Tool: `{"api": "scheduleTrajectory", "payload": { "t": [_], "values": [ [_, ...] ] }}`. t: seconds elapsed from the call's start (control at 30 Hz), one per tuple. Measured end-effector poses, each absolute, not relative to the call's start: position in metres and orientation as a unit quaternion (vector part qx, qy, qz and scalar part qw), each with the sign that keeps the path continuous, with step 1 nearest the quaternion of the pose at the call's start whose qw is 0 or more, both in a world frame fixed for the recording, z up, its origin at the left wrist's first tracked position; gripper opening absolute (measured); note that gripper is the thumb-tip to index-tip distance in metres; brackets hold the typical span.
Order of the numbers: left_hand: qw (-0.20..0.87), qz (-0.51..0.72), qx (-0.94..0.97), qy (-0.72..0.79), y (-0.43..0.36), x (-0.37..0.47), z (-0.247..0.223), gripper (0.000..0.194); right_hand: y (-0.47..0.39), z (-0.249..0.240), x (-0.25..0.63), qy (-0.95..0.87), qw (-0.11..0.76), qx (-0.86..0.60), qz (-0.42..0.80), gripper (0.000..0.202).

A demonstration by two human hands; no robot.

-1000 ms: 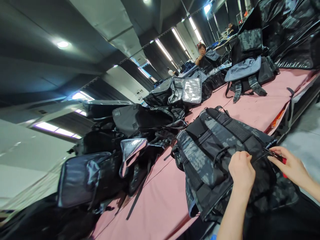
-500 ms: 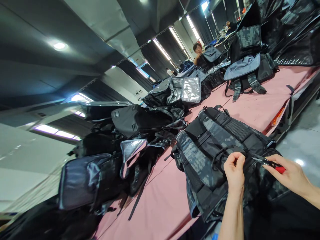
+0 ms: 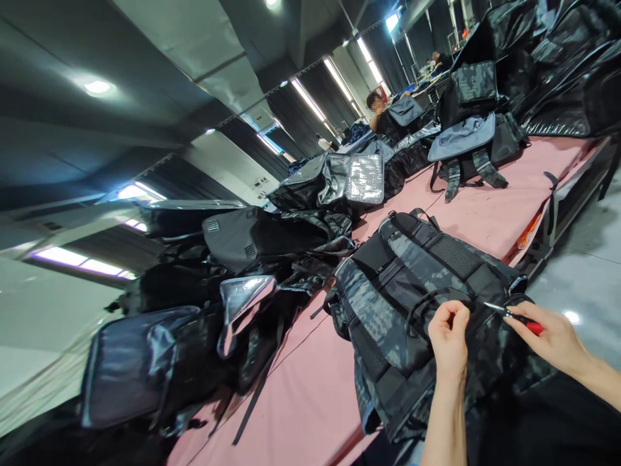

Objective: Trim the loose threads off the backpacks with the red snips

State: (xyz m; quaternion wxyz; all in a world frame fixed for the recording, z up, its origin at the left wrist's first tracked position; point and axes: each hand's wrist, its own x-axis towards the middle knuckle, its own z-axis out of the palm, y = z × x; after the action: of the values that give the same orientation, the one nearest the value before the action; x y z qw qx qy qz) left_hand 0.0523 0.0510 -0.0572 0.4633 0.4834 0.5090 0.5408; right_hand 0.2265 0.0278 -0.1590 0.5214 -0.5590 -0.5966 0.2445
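Matt camouflage cloth backpack; glossy black bags; pink cloth table.

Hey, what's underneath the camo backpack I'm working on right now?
The camo backpack lies on a pink table cover, which shows on its left and far sides. Whatever sits directly beneath it is covered. Its near end hangs past the table edge by your left hand.

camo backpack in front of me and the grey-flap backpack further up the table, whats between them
In the head view, only bare pink table cover lies between the camo backpack and the grey-flap backpack; the latter's dangling straps reach onto it.
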Motion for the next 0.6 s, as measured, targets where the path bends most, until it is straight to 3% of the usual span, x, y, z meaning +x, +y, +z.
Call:
{"api": "scheduleTrajectory", "payload": {
  "t": [0.17, 0.3, 0.37, 0.47, 0.6],
  "values": [
    [0.466, 0.522, 0.529, 0.480, 0.029, 0.050, -0.054, 0.023, 0.032, -0.164, 0.242, -0.565, 0.525, -0.569, 0.285, 0.041],
    [0.464, 0.301, 0.770, 0.320, -0.007, 0.056, -0.050, 0.034, 0.050, -0.157, 0.266, -0.545, 0.498, -0.600, 0.308, 0.044],
    [0.352, 0.240, 0.842, 0.332, -0.018, 0.057, -0.051, 0.030, 0.064, -0.151, 0.271, -0.550, 0.481, -0.610, 0.308, 0.047],
    [0.099, 0.220, 0.860, 0.450, -0.016, 0.047, -0.061, 0.053, 0.081, -0.140, 0.263, -0.573, 0.450, -0.614, 0.305, 0.052],
    [-0.099, 0.193, 0.835, 0.505, 0.012, 0.025, -0.085, 0.058, 0.092, -0.125, 0.241, -0.615, 0.406, -0.608, 0.294, 0.027]
  ]
}}
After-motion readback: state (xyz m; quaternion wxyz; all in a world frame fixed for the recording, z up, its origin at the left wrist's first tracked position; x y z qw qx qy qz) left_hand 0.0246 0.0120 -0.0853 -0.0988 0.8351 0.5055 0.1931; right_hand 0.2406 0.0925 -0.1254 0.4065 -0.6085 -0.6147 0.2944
